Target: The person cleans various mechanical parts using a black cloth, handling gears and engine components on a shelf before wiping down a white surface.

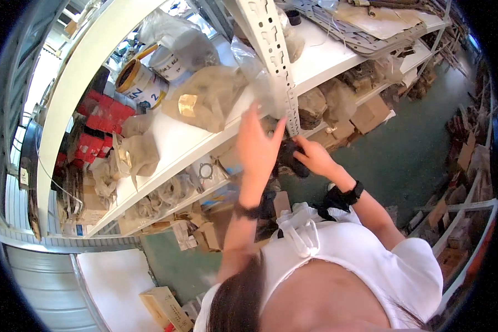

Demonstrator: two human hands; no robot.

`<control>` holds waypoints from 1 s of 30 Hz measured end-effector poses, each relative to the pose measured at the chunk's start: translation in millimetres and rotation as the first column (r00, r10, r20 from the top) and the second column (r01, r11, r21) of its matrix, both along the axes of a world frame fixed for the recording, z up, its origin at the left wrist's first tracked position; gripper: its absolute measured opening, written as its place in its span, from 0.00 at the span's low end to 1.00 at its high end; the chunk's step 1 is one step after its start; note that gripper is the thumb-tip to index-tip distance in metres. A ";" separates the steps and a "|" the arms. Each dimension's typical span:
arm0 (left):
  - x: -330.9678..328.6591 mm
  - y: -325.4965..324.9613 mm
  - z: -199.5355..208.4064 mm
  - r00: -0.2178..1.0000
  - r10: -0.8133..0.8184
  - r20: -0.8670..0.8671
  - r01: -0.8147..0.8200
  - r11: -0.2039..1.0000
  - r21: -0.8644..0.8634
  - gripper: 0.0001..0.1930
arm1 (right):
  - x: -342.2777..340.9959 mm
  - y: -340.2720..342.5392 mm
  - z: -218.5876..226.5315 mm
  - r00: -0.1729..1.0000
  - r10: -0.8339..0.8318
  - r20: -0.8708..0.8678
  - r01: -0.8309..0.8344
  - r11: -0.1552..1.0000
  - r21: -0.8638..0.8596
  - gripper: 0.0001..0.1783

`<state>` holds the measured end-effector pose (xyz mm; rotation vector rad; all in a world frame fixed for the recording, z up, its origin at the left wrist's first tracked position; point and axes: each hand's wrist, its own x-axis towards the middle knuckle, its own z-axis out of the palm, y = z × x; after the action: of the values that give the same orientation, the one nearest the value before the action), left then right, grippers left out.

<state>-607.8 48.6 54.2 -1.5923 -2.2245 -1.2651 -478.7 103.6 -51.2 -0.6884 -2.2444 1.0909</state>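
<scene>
My left hand (256, 146) is raised beside the perforated white shelf post (276, 61). Its thumb stands apart from the fingers, somewhat blurred, and I see nothing held in it. A clear plastic bag (250, 60) hangs over the shelf edge just above those fingertips. Lower and to the right, my right hand (319, 158) has its thumb and fingers closed on a dark, soft-looking thing (291, 161) near the foot of the post. What kind of thing it is cannot be made out. A bagged part with a yellowish label (205, 99) lies on the shelf left of my left hand.
The white shelf (169, 133) carries labelled buckets (144, 83), red boxes (102, 113) and plastic bags. Lower shelves hold bagged parts and cardboard boxes (369, 114). Flat metal plates (359, 30) lie at the upper right. Another rack (470, 205) borders the green floor (387, 149).
</scene>
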 end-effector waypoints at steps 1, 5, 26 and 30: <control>-1.2 25.0 -2.4 1.000 -0.021 0.006 0.021 1.000 0.004 0.21 | 13.2 8.4 -3.9 0.998 -0.066 0.016 0.066 0.998 -0.007 0.17; -17.9 55.6 4.9 0.986 0.060 -0.159 -0.074 0.994 -0.085 0.15 | 35.5 14.0 19.4 0.983 -0.184 0.004 0.183 0.972 -0.146 0.18; -229.9 -101.5 10.7 0.736 0.657 0.161 -0.647 0.614 0.452 0.16 | -61.7 4.9 68.3 0.961 -0.142 -0.237 0.227 0.895 0.384 0.21; -192.5 -85.6 -18.9 0.856 0.495 0.150 -0.517 0.824 0.234 0.23 | -95.1 20.1 57.1 0.969 -0.246 -0.006 0.195 0.753 0.629 0.24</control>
<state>-800.3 -37.0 35.3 -0.7827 -2.1913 -1.3982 -573.7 123.7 5.9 -0.6787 -2.3118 0.1575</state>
